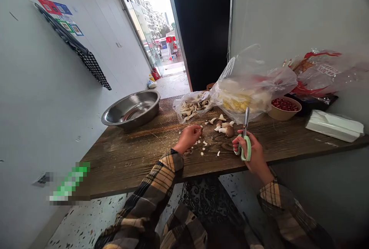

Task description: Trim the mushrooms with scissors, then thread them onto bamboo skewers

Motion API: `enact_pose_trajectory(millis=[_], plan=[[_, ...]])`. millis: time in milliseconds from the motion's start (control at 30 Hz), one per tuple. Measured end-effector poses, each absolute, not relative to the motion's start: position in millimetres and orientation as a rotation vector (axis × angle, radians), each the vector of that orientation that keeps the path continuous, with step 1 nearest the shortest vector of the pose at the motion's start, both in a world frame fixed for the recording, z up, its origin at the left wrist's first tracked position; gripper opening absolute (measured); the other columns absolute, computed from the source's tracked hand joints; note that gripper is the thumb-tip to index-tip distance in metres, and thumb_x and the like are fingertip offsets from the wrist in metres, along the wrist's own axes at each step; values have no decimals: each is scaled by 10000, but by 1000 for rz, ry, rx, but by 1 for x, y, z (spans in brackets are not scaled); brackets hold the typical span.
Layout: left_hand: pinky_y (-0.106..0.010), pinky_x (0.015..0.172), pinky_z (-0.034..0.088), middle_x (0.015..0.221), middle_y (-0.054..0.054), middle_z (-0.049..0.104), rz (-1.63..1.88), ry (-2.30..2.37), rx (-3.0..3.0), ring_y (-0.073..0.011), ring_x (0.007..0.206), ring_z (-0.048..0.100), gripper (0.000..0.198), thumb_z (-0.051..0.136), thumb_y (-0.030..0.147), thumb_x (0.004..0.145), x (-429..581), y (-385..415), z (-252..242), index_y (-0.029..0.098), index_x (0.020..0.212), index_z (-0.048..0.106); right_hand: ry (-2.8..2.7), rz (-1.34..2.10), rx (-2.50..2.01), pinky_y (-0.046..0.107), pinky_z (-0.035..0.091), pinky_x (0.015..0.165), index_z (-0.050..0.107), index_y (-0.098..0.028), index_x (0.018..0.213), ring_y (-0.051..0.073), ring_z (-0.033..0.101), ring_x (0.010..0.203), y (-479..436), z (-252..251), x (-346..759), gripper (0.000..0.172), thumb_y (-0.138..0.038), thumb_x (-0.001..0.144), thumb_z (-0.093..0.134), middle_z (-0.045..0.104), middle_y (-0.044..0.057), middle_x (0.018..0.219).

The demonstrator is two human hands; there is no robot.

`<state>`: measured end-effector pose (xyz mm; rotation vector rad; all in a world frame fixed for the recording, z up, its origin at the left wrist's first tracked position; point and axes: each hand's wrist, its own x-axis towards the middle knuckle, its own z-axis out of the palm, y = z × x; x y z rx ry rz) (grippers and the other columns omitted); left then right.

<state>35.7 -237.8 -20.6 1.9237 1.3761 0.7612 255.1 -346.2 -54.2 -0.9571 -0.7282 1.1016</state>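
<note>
My right hand [255, 154] is closed round a pair of scissors [246, 145] with light green handles, blades pointing up and away. My left hand [189, 138] rests low over the wooden table [138, 152], its fingers pinched together; what they hold, if anything, is mostly hidden. Small white cut-off stem ends [202, 149] lie scattered beside and below it. Between the hands and a bit farther back sits a little pile of brown-capped mushrooms [229, 131] with pale stems. Behind it, a clear plastic bag [188, 112] holds many more mushrooms.
A wide steel basin [131, 110] stands at the table's far left. Toward the back right are a large plastic bag with yellow contents [238, 101], a paper bowl of red pieces [284, 106] and a tissue pack [334, 126]. Walls [294, 18] flank the table; a glass door [144, 22] is beyond.
</note>
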Motion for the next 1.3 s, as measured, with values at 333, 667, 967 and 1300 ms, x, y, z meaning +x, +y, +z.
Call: enact_pose_trajectory(millis=[333,667,967,1300], plan=[[-304,784,559,841,-69,694,1066,820,789,-162,776,697,266,750,196,711,19,-281,-12,116,919,604,-799,1079,-970,246,488,546,589,-243,1052,123,584,623,-347,-62,257,373,-424,757,730,641,-19,731],[-216,597,487,744,-28,645,1147,962,963,-95,622,608,304,767,273,670,15,-284,-21,122,877,602,-951,1086,-1118,248,440,491,618,-203,1078,140,576,595,-346,-58,245,523,-479,665,783,638,7,722],[-293,751,441,869,-67,638,870,1196,2268,-175,801,569,165,572,176,791,48,-257,-17,166,886,707,-869,1059,-1063,233,441,483,605,-218,1068,120,558,568,-345,-62,247,466,-453,697,762,632,-12,699],[-365,815,426,1035,-152,580,251,1010,3044,-275,1030,514,198,517,173,854,96,-253,-18,164,878,714,-820,1105,-1008,248,455,493,603,-240,1048,134,558,563,-344,-68,252,401,-427,726,751,646,-13,686]])
